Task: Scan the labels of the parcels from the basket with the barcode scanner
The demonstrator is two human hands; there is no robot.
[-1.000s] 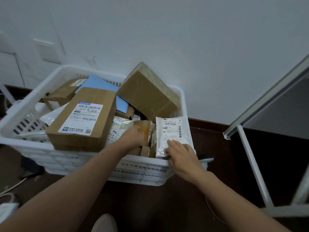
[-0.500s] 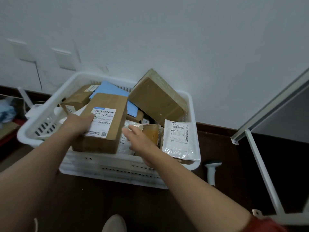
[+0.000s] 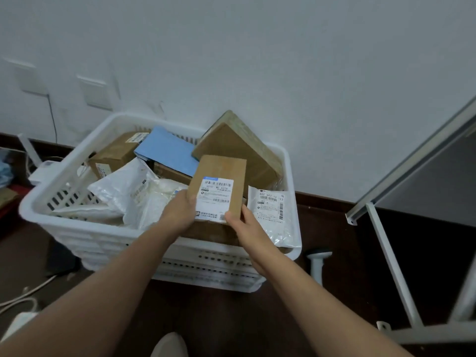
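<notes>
matt brown cardboard box (image 3: 219, 186) with a smooth white paper label (image 3: 215, 198), glossy crinkled white plastic mailers (image 3: 128, 191), a perforated white plastic basket (image 3: 77, 235), dark wood-look floor (image 3: 219, 313).

Barcode scanner (image 3: 317, 264) unobstructed beside basket (image 3: 293, 161).

White wall (image 3: 257, 60); wall sockets (image 3: 96, 95); cables (image 3: 23, 296).

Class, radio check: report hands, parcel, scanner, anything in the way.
Left hand and right hand grip labelled box over basket. Scanner on floor, untouched. Nothing blocking.
</notes>
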